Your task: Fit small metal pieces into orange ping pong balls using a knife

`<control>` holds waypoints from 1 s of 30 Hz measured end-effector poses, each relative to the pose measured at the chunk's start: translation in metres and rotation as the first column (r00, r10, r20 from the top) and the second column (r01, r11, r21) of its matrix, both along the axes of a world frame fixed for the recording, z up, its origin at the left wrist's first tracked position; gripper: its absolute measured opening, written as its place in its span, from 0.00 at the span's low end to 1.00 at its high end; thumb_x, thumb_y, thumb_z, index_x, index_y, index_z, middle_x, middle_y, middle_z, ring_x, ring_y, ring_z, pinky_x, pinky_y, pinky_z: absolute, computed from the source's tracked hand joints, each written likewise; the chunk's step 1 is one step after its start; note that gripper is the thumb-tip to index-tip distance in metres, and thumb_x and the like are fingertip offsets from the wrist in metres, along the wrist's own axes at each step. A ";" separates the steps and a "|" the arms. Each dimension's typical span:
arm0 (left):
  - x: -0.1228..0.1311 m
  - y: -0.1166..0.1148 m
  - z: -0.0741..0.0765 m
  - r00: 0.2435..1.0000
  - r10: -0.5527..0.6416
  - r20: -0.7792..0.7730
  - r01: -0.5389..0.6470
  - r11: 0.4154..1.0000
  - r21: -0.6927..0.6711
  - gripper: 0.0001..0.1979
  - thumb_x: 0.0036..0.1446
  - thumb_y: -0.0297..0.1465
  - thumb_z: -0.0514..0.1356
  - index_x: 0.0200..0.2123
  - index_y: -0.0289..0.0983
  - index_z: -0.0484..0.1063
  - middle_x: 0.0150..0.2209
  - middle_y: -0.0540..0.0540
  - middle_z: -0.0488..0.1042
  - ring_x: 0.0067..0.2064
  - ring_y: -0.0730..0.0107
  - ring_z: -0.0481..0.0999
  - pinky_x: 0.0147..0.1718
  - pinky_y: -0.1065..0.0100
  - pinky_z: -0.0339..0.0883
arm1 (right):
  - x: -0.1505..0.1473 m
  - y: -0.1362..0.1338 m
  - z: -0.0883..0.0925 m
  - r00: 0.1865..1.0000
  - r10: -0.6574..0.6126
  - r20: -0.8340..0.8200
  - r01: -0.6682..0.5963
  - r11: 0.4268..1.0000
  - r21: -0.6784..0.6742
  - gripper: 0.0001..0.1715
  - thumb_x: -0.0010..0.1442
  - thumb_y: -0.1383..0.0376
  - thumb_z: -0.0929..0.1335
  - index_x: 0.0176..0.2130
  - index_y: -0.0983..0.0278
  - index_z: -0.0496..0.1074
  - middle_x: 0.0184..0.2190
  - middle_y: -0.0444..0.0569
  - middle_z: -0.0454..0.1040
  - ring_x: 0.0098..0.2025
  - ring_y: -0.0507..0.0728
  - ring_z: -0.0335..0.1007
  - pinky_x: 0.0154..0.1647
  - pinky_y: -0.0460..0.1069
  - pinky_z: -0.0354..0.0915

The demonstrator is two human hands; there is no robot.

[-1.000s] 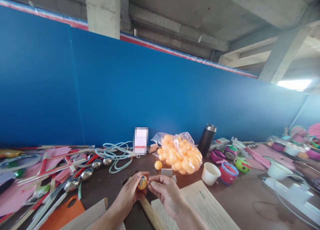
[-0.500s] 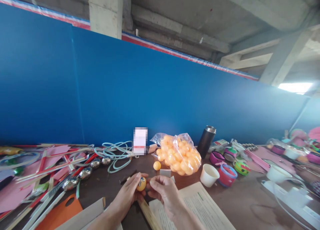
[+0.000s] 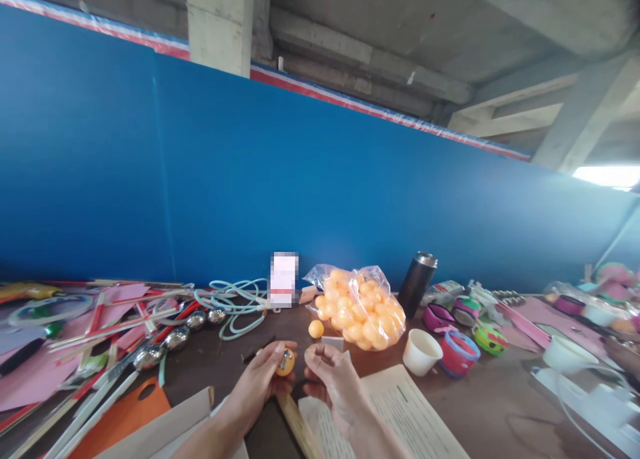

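My left hand (image 3: 265, 378) pinches an orange ping-pong ball (image 3: 285, 364) with a dark and silvery mark on its face. Just right of it, my right hand (image 3: 330, 381) is closed, thumb against the fingertips; whatever it may hold is too small or hidden to name. A narrow gap parts the two hands. Under them runs a wooden stick (image 3: 297, 424), beside a printed sheet (image 3: 410, 412). Beyond the hands, one loose orange ball (image 3: 316, 329) lies in front of a clear plastic bag (image 3: 360, 309) full of similar balls.
A paper cup (image 3: 421, 352), a black bottle (image 3: 419, 282) and small colourful pouches (image 3: 459, 352) stand to the right, near a white power strip (image 3: 590, 406). Sticks, pink paper and silver balls (image 3: 149, 357) clutter the left. A pale blue cable (image 3: 235, 299) lies behind.
My right hand has drawn slightly away from the ball, widening the gap. The ball's mark now faces more toward me. The view has shifted a little.
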State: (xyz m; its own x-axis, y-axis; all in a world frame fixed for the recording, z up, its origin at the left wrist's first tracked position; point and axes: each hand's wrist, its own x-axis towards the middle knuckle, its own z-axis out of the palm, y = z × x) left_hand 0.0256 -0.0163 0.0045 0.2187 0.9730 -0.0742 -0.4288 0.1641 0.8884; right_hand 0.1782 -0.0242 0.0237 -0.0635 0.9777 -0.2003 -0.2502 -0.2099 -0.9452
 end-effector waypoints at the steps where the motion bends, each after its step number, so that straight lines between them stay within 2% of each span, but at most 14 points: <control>1: 0.000 0.001 -0.001 1.000 -0.003 0.003 0.003 1.000 0.003 0.22 0.51 0.42 0.59 0.45 0.34 0.70 0.30 0.47 0.71 0.27 0.71 0.71 0.25 0.69 0.65 | 0.000 0.000 0.000 1.000 0.011 -0.002 -0.011 1.000 -0.001 0.18 0.45 0.57 0.74 0.32 0.64 0.70 0.25 0.40 0.65 0.28 0.49 0.66 0.24 0.43 0.67; 6: -0.001 0.001 -0.006 1.000 -0.021 0.007 0.021 0.999 0.028 0.21 0.53 0.42 0.58 0.45 0.34 0.70 0.29 0.47 0.72 0.30 0.68 0.72 0.28 0.67 0.66 | -0.006 -0.004 -0.001 0.998 0.065 0.010 -0.065 0.998 0.021 0.18 0.47 0.56 0.73 0.32 0.66 0.70 0.25 0.43 0.69 0.26 0.48 0.66 0.24 0.43 0.67; 11: 0.000 0.001 -0.008 0.999 -0.035 -0.008 0.035 0.999 0.039 0.21 0.53 0.43 0.57 0.45 0.35 0.70 0.30 0.47 0.73 0.31 0.67 0.73 0.30 0.65 0.67 | -0.011 -0.006 -0.001 0.995 0.081 0.062 -0.085 0.995 0.059 0.18 0.47 0.55 0.73 0.29 0.68 0.70 0.19 0.42 0.69 0.22 0.47 0.64 0.23 0.43 0.67; 17: 0.000 0.001 -0.006 0.997 -0.066 -0.044 0.068 0.997 0.042 0.22 0.52 0.45 0.57 0.43 0.35 0.70 0.30 0.47 0.74 0.31 0.67 0.73 0.33 0.63 0.68 | -0.013 -0.007 -0.002 0.988 0.091 0.121 -0.100 0.992 0.071 0.19 0.47 0.55 0.73 0.31 0.67 0.71 0.18 0.42 0.70 0.20 0.47 0.64 0.21 0.43 0.66; 20: 0.000 0.000 -0.004 0.994 -0.059 -0.089 0.065 0.996 0.058 0.22 0.51 0.46 0.57 0.42 0.35 0.71 0.29 0.47 0.74 0.30 0.67 0.74 0.32 0.64 0.68 | -0.012 -0.005 -0.004 0.986 0.090 0.139 -0.100 0.992 0.070 0.19 0.47 0.54 0.72 0.31 0.67 0.71 0.17 0.41 0.69 0.18 0.46 0.62 0.17 0.41 0.63; 24: 0.001 -0.003 0.001 0.983 -0.030 -0.181 0.047 0.995 0.092 0.24 0.50 0.48 0.57 0.43 0.36 0.71 0.30 0.47 0.74 0.31 0.66 0.74 0.32 0.65 0.68 | -0.011 -0.004 -0.004 0.984 0.096 0.150 -0.106 0.993 0.058 0.19 0.47 0.54 0.72 0.31 0.67 0.72 0.19 0.41 0.69 0.16 0.44 0.58 0.12 0.38 0.54; 30: 0.001 -0.005 0.008 0.944 0.057 -0.325 -0.010 0.989 0.146 0.25 0.50 0.49 0.55 0.41 0.35 0.72 0.28 0.47 0.74 0.29 0.67 0.72 0.30 0.68 0.66 | -0.011 -0.006 -0.001 0.983 0.107 0.149 -0.117 0.991 0.058 0.17 0.47 0.56 0.72 0.30 0.67 0.71 0.18 0.40 0.68 0.15 0.43 0.54 0.12 0.38 0.49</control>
State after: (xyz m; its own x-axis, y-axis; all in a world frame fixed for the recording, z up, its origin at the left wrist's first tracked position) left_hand 0.0271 -0.0208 0.0121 0.1724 0.9850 0.0019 -0.1133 0.0179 0.9934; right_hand 0.1669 -0.0301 0.0232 -0.1482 0.9775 -0.1504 -0.0876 -0.1644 -0.9825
